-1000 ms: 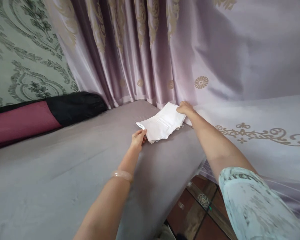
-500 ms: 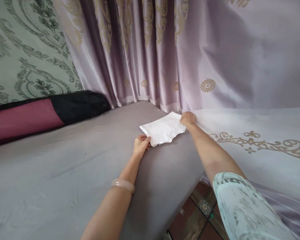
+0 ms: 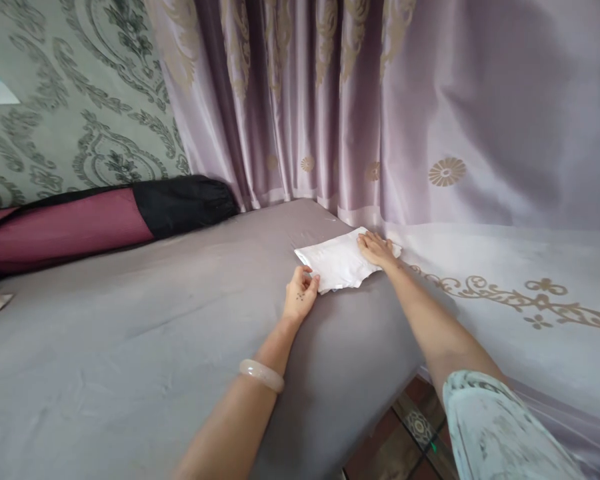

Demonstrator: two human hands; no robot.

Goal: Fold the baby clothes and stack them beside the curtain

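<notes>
A folded white cloth lies flat near the far corner of a grey mattress. My left hand rests at the cloth's near left corner, its fingers curled onto the edge. My right hand lies flat on the cloth's far right end with fingers stretched out. A pale bangle sits on my left wrist.
A lilac curtain with gold motifs hangs behind and drapes to the right. A maroon and black bolster lies along the patterned green wall. Tiled floor shows past the mattress edge at lower right.
The cloth has been lowered flat onto the mattress. My right hand went from gripping its far end to pressing flat on it, and my left hand loosened at the near corner.
</notes>
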